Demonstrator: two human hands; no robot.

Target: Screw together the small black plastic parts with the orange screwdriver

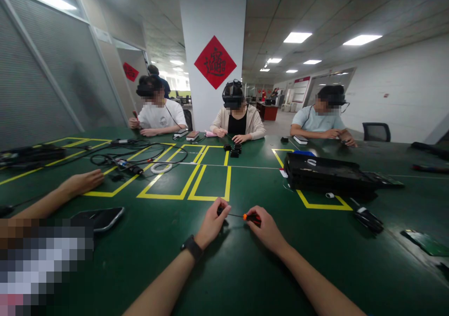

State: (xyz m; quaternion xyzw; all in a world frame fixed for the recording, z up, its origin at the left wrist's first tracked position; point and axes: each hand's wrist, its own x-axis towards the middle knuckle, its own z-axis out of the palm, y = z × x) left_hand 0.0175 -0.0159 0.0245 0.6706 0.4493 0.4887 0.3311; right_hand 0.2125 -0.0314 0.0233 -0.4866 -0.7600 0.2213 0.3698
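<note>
Orange-tipped screwdriver [251, 217] pinched in right hand [266, 229]; left hand [211, 223] closed on its shaft; no readable writing.

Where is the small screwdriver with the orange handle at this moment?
In the head view, the screwdriver is low in the centre, above the green table, held between the left hand and right hand.

Far white square pillar [212, 96]: red diamond-shaped paper sign [215, 62], 1 large black brush character, reads as 福. Far left wall: a 2nd, smaller red diamond sign [130, 71], its character too small to read. Nothing else legible.
</note>
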